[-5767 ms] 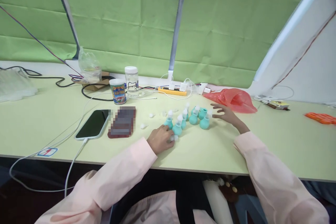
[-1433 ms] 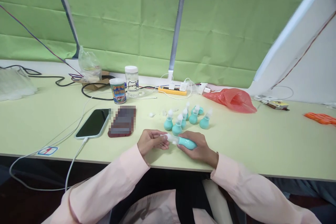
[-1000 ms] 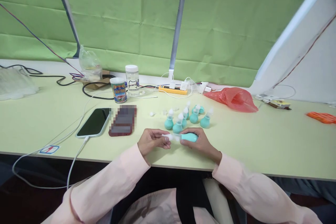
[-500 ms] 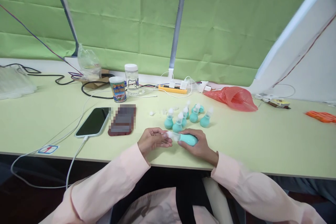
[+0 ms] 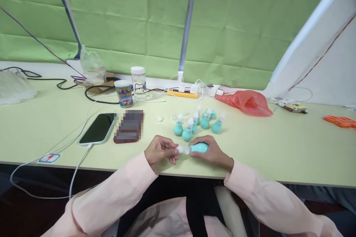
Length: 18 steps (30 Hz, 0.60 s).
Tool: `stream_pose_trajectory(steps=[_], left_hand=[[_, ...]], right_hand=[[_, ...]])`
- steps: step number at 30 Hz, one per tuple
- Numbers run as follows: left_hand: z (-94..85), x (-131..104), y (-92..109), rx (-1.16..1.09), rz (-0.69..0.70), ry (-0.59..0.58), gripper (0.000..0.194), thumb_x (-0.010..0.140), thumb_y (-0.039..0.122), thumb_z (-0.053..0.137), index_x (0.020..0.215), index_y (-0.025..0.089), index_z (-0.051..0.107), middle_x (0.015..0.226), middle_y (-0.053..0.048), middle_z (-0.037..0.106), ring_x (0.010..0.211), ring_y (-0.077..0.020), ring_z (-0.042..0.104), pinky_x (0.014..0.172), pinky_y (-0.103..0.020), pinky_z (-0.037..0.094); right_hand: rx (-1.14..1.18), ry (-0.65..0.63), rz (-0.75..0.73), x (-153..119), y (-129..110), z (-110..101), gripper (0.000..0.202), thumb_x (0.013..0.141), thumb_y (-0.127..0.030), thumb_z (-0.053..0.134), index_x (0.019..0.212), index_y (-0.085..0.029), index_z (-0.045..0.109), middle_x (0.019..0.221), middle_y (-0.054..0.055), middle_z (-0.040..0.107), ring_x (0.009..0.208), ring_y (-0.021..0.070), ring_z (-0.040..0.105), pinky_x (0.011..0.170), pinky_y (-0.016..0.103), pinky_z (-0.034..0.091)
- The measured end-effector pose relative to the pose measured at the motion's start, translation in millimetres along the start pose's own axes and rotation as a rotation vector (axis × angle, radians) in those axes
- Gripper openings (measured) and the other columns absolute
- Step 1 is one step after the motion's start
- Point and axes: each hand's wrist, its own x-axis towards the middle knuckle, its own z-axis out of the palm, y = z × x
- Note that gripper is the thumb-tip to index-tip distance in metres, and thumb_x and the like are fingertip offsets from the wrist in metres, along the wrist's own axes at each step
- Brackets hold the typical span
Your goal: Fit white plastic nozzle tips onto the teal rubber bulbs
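My right hand (image 5: 213, 152) is wrapped round a teal squeeze bulb (image 5: 199, 147) of a nasal aspirator, held sideways above the table's front edge. From the bulb a clear nozzle (image 5: 186, 149) points left. At its end, my left hand (image 5: 162, 149) pinches a small white tip (image 5: 180, 149) between thumb and fingers. Whether tip and nozzle are fully joined is too blurred to tell. Just beyond my hands stand several teal aspirators with white tips, the nearest aspirator (image 5: 187, 134) close to the held one. Small loose white tips, one tip (image 5: 160, 119) apart from the others, lie left of them.
Left of my hands lie a charging phone (image 5: 96, 129) and a dark red phone (image 5: 128, 126). Behind stand a paper cup (image 5: 124, 94) and a lidded bottle (image 5: 138, 82). A power strip (image 5: 182, 93), a red plastic bag (image 5: 244, 103) and an orange object (image 5: 339, 121) are farther right.
My right hand has shifted slightly right with the bulb, and its fingers cover the bulb's end differently. My left thumb and fingers have moved on the white tip. The view has shifted slightly.
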Motion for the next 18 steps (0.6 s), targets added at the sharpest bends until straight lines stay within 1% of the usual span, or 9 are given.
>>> stream_pose_trajectory(steps=[3,6,10,18], left_hand=[[2.1,-0.2,-0.6,0.044,-0.001,0.007,0.028,0.054,0.027,0.068,0.064,0.005,0.056,0.050,-0.005,0.060,0.038,-0.0109,0.053,0.038,-0.020,0.043],[3.3,-0.3,-1.8,0.089,0.004,0.024,0.028,0.053,0.028,0.068,0.062,0.005,0.056,0.046,-0.003,0.058,0.037,-0.0103,0.052,0.037,-0.020,0.042],[3.6,-0.6,-4.3,0.159,-0.006,0.027,0.028,0.053,0.031,0.068,0.059,0.006,0.056,0.043,-0.001,0.055,0.037,-0.0098,0.051,0.037,-0.020,0.041],[4.9,-0.6,-7.5,0.306,0.035,0.055,0.026,0.059,0.032,0.063,0.055,0.008,0.053,0.042,0.001,0.049,0.037,-0.0070,0.047,0.038,-0.018,0.038]], right_hand=[[0.024,-0.081,0.044,1.2,-1.8,-3.2,0.021,0.055,-0.031,0.066,0.067,-0.015,0.062,0.066,0.003,0.063,0.060,0.0142,0.056,0.057,0.025,0.042],[0.042,-0.115,0.093,2.1,-2.6,-5.5,0.023,0.055,-0.033,0.066,0.068,-0.014,0.062,0.066,0.003,0.062,0.060,0.0136,0.054,0.056,0.024,0.042],[0.063,-0.154,0.133,2.9,-1.8,-6.6,0.023,0.053,-0.031,0.067,0.067,-0.014,0.062,0.065,0.002,0.061,0.059,0.0124,0.052,0.054,0.022,0.041],[0.056,-0.163,0.175,3.3,-1.6,-6.7,0.024,0.052,-0.032,0.067,0.066,-0.014,0.062,0.065,0.002,0.060,0.060,0.0127,0.052,0.055,0.023,0.041]])
